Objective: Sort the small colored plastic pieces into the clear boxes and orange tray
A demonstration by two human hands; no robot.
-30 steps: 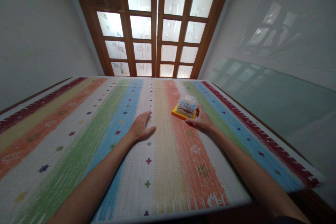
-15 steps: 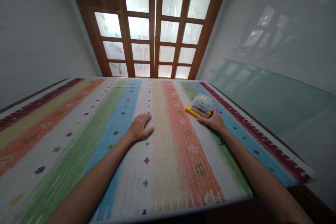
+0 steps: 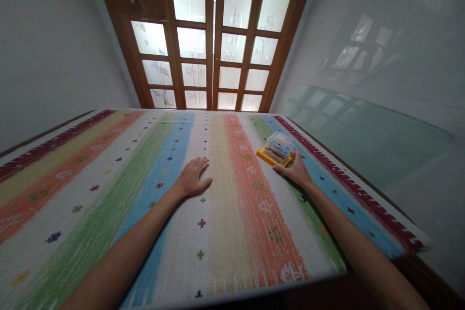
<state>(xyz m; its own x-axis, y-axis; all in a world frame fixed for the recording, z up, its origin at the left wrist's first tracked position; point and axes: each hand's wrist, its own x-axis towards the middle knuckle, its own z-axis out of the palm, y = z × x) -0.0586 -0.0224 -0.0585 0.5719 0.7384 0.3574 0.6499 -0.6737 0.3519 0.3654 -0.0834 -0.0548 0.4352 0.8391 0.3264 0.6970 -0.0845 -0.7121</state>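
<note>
My left hand (image 3: 193, 177) lies palm down on the striped tablecloth (image 3: 227, 213), thumb and fingers apart, holding nothing. To the right, my right hand (image 3: 298, 168) grips the near right corner of a small box (image 3: 278, 147). Its thumb is at the front edge and its fingers are at the right side. The box has a clear plastic cover over a yellow-orange base. Dark, thin items show through the plastic, too small to name. It appears to sit on the cloth, tilted at an angle to the stripes.
Wooden doors (image 3: 211, 68) with frosted panes stand beyond the table's far edge. A greenish glass panel (image 3: 348, 126) leans against the right wall (image 3: 410, 68). Another wall (image 3: 54, 48) rises at the left.
The camera view has shifted slightly, with the doors a little lower in the picture. Both hands and the box keep their places on the cloth.
</note>
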